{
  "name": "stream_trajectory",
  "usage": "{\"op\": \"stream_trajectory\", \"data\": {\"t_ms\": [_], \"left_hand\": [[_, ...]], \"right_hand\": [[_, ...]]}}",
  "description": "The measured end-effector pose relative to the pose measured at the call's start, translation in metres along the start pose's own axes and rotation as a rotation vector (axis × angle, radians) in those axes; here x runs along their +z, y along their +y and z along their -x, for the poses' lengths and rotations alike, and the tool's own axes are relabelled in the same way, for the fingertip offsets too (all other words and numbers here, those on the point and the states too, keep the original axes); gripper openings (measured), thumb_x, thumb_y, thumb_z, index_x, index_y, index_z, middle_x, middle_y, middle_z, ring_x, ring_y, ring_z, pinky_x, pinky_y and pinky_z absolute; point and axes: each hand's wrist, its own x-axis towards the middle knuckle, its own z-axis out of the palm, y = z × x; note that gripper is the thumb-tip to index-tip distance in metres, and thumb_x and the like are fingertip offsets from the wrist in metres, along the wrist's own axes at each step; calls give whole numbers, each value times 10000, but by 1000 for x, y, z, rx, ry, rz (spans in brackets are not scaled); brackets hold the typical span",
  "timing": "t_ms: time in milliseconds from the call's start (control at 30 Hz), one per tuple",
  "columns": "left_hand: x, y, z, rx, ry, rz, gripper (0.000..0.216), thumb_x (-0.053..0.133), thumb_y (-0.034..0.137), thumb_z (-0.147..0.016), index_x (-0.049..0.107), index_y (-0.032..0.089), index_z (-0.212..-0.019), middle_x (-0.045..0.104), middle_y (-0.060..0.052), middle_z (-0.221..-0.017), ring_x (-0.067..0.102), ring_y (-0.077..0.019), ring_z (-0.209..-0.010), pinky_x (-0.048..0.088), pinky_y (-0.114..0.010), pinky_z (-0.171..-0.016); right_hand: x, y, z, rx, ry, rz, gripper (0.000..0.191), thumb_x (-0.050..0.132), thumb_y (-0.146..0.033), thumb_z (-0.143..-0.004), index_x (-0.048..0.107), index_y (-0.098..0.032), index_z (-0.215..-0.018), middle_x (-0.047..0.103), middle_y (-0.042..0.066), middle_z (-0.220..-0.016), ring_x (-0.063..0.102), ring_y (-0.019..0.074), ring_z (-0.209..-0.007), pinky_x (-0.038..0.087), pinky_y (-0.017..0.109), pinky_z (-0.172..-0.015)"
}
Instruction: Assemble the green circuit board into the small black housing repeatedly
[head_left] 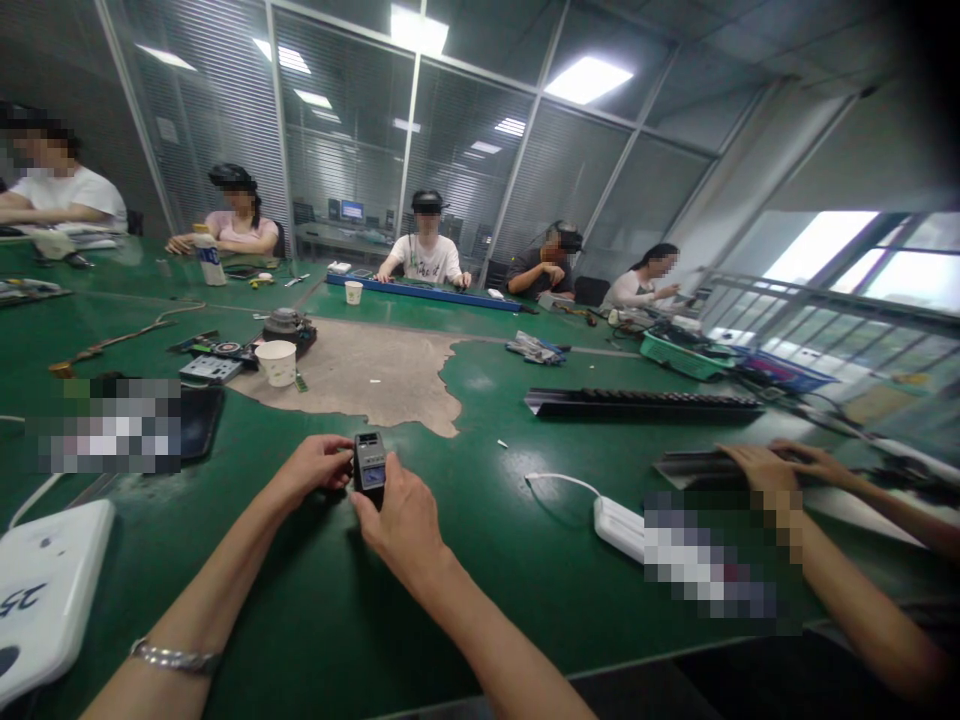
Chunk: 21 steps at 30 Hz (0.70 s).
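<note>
Over the green table, a small box-shaped grey-and-black device stands between my two hands. Its grey face has a dark window at the top, a row of small marks and a bluish panel lower down. My right hand grips its lower end, thumb on the left and index finger along the right side. From the left, my left hand holds the device's side with thumb and curled fingers; some fingertips are hidden. A silver bracelet circles my left wrist.
Ahead, a paper cup stands by electronic parts on a bare brownish patch. A black rail lies to the right, beyond a white power bank. A co-worker's hands rest on another rail. Left is a white device.
</note>
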Motion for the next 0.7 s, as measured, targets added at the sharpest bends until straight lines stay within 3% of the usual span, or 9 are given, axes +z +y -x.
{"op": "stream_trajectory", "data": {"t_ms": [167,367,700], "left_hand": [[0,0,-1,-22,-5,13,466,717,330,-695,634,116,-1101,672,-24,-669,608,-117,-511,475,-214,-504],[-2,-3,-2,-5,-15,62,583,732,336,-694,578,127,-1216,685,-36,-724,618,-118,-527,496,-231,-532],[-2,-4,-1,3,-78,61,532,714,322,-723,586,125,-1200,662,-20,-689,606,-115,-535,504,-234,-543]], "right_hand": [[0,3,-5,6,32,-23,365,595,-438,-817,546,-161,-1050,621,117,-1006,576,250,-949,451,357,-829],[6,3,-14,22,41,-11,322,575,-396,-818,545,-151,-1025,620,117,-970,576,247,-929,447,355,-819],[9,6,-16,81,74,-49,331,621,-411,-776,565,-157,-979,627,100,-913,605,246,-861,466,344,-767]]}}
